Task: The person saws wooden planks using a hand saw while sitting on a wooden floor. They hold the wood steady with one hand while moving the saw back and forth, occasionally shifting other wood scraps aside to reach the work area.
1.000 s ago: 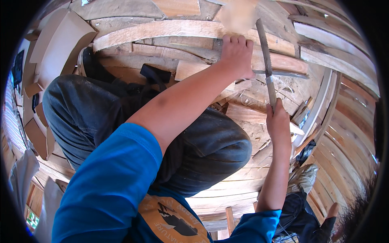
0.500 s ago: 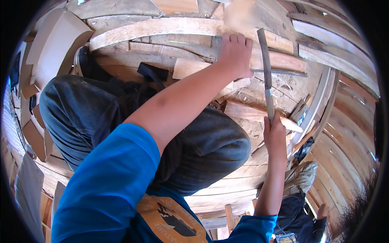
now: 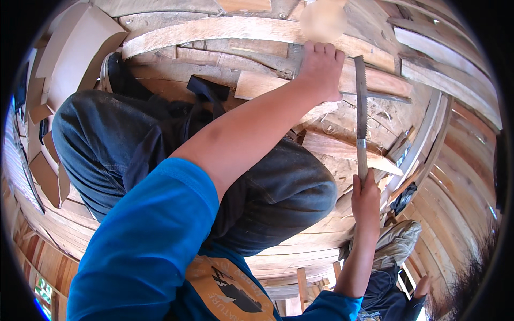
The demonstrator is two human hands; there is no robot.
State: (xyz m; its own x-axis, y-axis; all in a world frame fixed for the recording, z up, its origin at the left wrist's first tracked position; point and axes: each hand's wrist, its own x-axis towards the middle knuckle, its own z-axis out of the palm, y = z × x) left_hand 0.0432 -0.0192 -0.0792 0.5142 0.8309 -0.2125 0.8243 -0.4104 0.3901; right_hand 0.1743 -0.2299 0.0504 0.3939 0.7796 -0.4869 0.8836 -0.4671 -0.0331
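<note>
My right hand (image 3: 365, 195) is closed round the handle of a handsaw (image 3: 361, 101). Its toothed blade points away from me and crosses a reddish wooden board (image 3: 388, 83). Just left of the blade, my left hand (image 3: 323, 72) presses down on that board, its fingers curled over the far side and the palm hiding the wood beneath. Whether the teeth are sunk into a cut does not show. A long pale plank (image 3: 214, 33) lies beyond the hand, and a shorter light board (image 3: 259, 85) lies under my left forearm.
Cardboard (image 3: 80, 45) stands at the far left. A dark block-like object (image 3: 208, 88) lies by my knees. Wood offcuts (image 3: 348, 147) and shavings (image 3: 383, 113) are scattered near the saw. Slatted boards (image 3: 455, 155) rise at right. Another person in dark clothes (image 3: 388, 283) is at the lower right.
My right hand has drawn the saw back toward me, so its tip now sits nearer the board. The left hand keeps its place on the wood while the view has shifted slightly.
</note>
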